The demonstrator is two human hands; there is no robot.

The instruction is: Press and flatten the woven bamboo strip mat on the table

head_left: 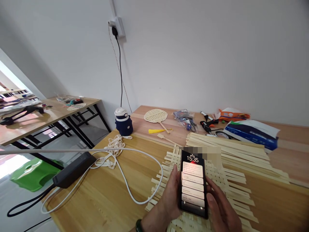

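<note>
A black smartphone (pixel 192 183) with a lit screen reading 15:35 and a stack of notifications is held upright, tilted toward me. My left hand (pixel 172 196) is closed around its left edge, with a dark green bracelet on the wrist. Along the right edge, my right hand (pixel 220 206) grips the phone with its fingers partly behind it and the thumb near the lower corner. Beneath both hands lies a partly woven mat of pale bamboo strips (pixel 231 193), its loose ends sticking out at the sides.
Loose bamboo strips (pixel 227 148) lie behind the mat. Farther back are a round woven fan (pixel 155 115), a yellow tassel (pixel 156 131), a black glue gun (pixel 208 124) and a blue-white package (pixel 251 133). On the left, a white cable (pixel 127 187) loops beside a dark power bank-like block (pixel 73 169).
</note>
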